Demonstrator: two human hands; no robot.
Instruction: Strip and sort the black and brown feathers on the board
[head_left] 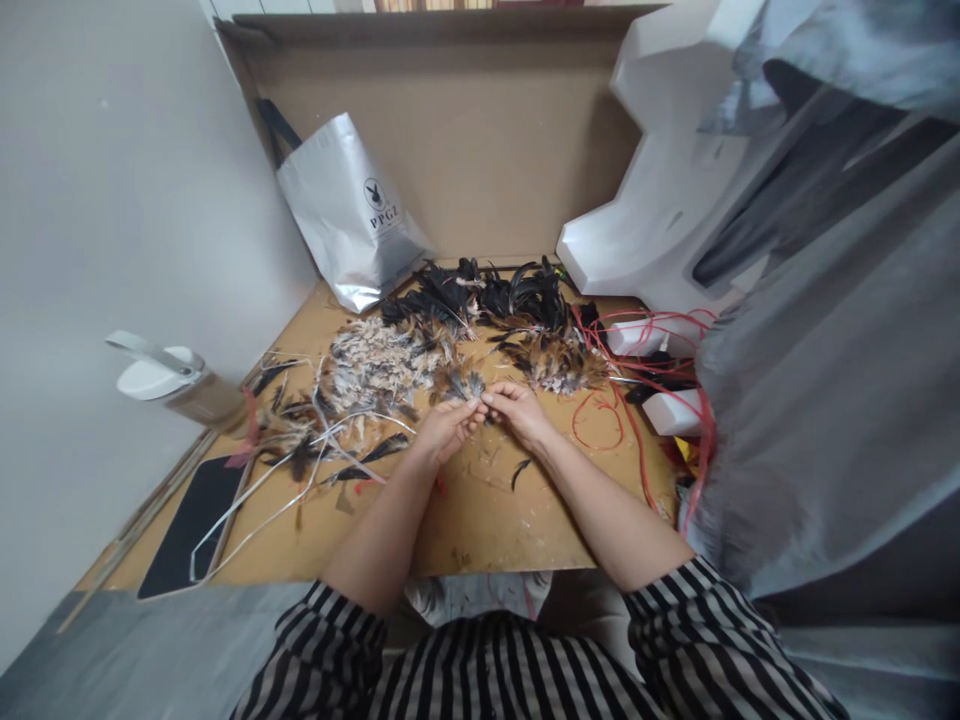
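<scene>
My left hand [452, 425] and my right hand [517, 411] meet over the middle of the table, fingertips pinched close together. A small tuft of grey and brown feathers [459, 384] fans out from the left fingertips. The right thumb and forefinger pinch at the same spot; what lies between them is too small to make out. Just behind the hands is a pile of pale fluffy feathers [382, 360]. Brown feather bunches [556, 358] lie to the right of it, with long black feathers [525, 298] farther back. A loose dark feather [519, 474] rests near my right wrist.
A silver bag [352, 215] leans against the cardboard wall [450, 140]. On the left are a lidded drink bottle [206, 395], a dark tablet-like slab [191, 525] and white cords [247, 520]. Red cords [637, 440] tangle around white blocks [671, 412] beside grey cloth [832, 350].
</scene>
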